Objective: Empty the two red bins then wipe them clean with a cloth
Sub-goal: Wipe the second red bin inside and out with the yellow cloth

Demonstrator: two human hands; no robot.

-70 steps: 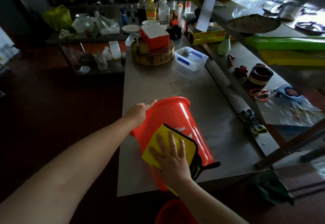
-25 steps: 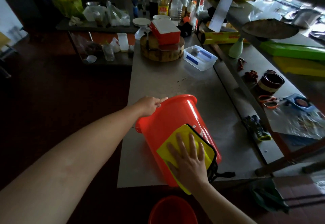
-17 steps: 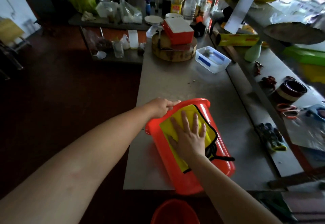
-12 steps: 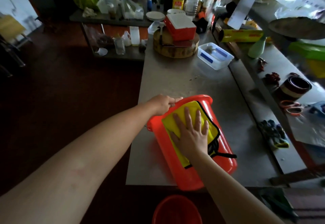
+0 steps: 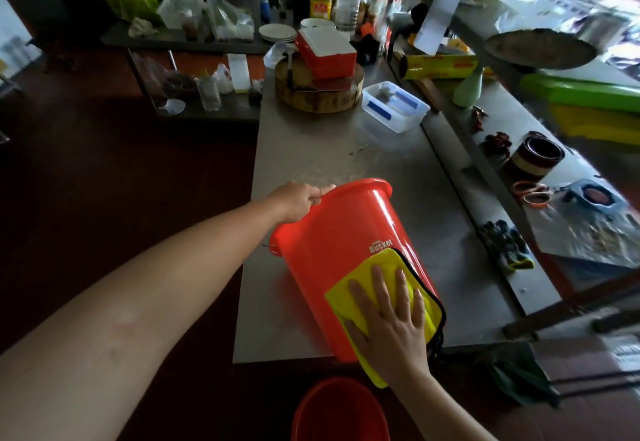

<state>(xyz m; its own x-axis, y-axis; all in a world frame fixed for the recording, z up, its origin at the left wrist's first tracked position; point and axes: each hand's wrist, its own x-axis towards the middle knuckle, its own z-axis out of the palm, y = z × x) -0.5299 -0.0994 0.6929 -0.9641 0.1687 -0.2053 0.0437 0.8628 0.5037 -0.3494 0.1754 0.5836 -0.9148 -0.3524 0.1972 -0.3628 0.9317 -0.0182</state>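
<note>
On the steel tabletop [image 5: 311, 149], one red bin [image 5: 332, 253] lies tilted. The left hand [image 5: 301, 199] grips its rim, and the right hand [image 5: 391, 322], fingers spread, presses one yellow cloth [image 5: 337, 302] flat against its side. A second red bin [image 5: 341, 409] stands below the near edge.

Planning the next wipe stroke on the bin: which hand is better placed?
Right hand: flat on the yellow cloth against the red bin. Left hand grips the rim, steadying it.
</note>
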